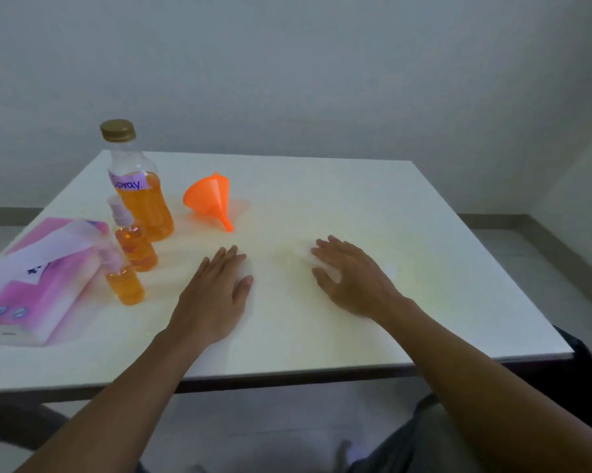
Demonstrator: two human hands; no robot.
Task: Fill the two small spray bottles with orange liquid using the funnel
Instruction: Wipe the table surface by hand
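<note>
Two small spray bottles hold orange liquid and stand at the left of the white table [321, 186]: one [136, 249] with a clear spray top, the other [125, 286] nearer me. Behind them stands a large bottle [140, 199] with a gold cap, a "Spray" label and orange liquid. An orange funnel [208, 199] lies on its side to the right of that bottle. My left hand [216, 295] lies flat on the table, holding nothing. My right hand [350, 278] rests with spread fingers on a white tissue [333, 273].
A pink tissue pack [38, 278] with a sheet sticking out lies at the table's left edge, beside the small bottles. The table's front edge runs just below my forearms. Grey walls stand behind and to the right.
</note>
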